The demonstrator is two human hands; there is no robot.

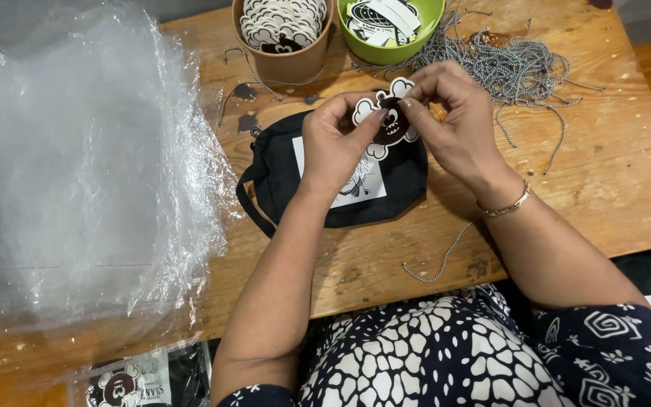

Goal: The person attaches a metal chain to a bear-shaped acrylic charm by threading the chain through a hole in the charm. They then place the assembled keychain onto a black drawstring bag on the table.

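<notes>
Left hand [338, 139]: we see it pinching the left edge of a die-cut card tag [387, 120] between thumb and fingers.
Right hand [453, 113]: we note fingertips closed on the tag's top right edge; a thin metal bracelet [505, 208] sits at the wrist.
Tag: flat card, scalloped white cloud-like outline, dark brown round middle with a cartoon face; held just above the pouch, near the worktop's centre.
Pouch [340, 177]: black fabric, soft and rounded, with a white rectangular printed patch on its front and a black strap at the left; lying flat under both hands.
Ball chains [502, 64]: a loose tangle of silvery beaded chain at upper right; one single length [446, 256] lies near the front edge.
Brown cup [284, 41]: paper tub stacked with more cloud-edged tags, at top centre.
Green bowl [389, 26]: glossy lime plastic, holding black-and-white printed cards, just beside the cup.
Clear bags [77, 173]: we log a crinkled, shiny stack of plastic sleeves on the left.
Worktop [612, 181]: bare pale wood, stained and pitted.
</notes>
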